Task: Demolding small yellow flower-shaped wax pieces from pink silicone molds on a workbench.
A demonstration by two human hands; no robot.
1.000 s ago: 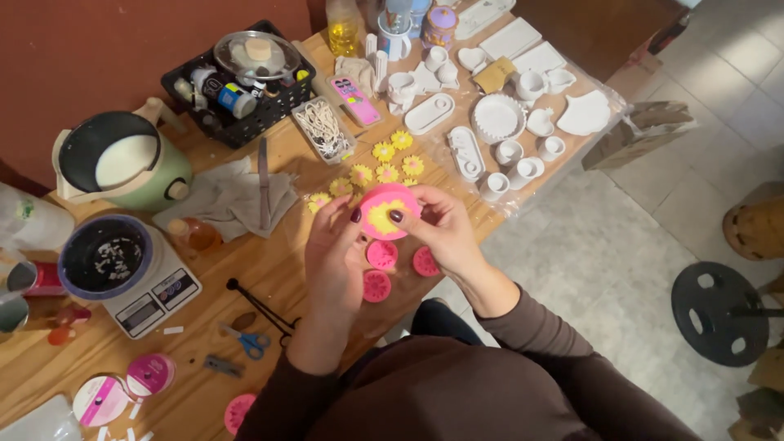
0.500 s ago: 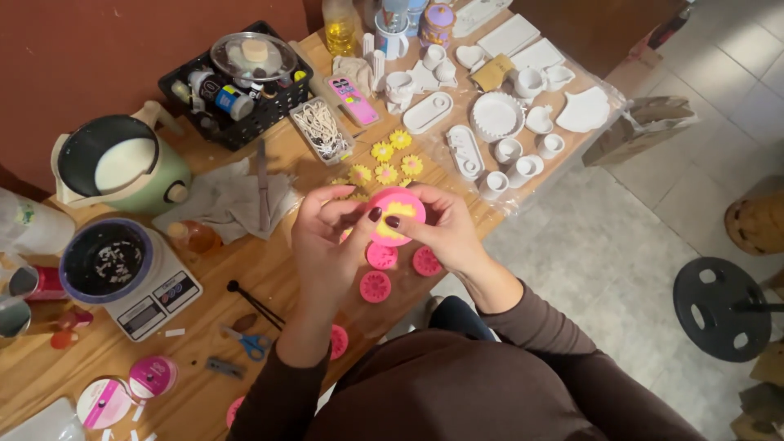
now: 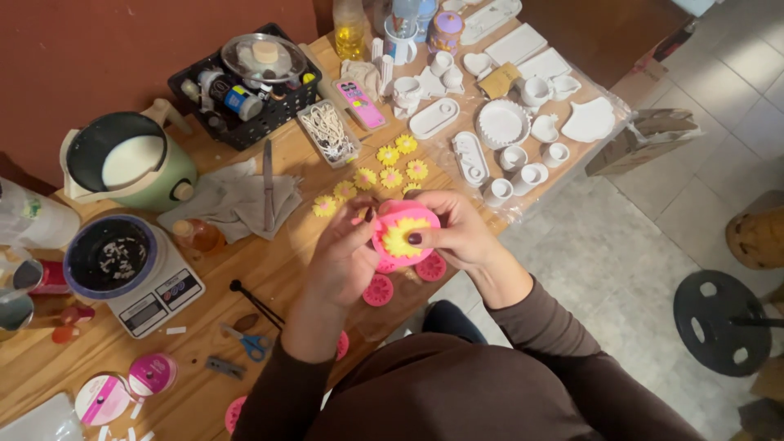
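Both hands grip one pink mould (image 3: 406,235) with a yellow flower inside, above the table (image 3: 245,269) edge — left hand (image 3: 347,253) pinching its left rim, right hand (image 3: 449,233) curled round its right side, thumb on its face.

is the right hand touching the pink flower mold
Touching. The head view shows the right hand with its thumb pressed on the face of the pink mold and fingers wrapped behind its edge.

A mold (image 3: 404,235) sits between both hands, flower pieces (image 3: 390,166) beyond it, more molds (image 3: 378,290) beneath.
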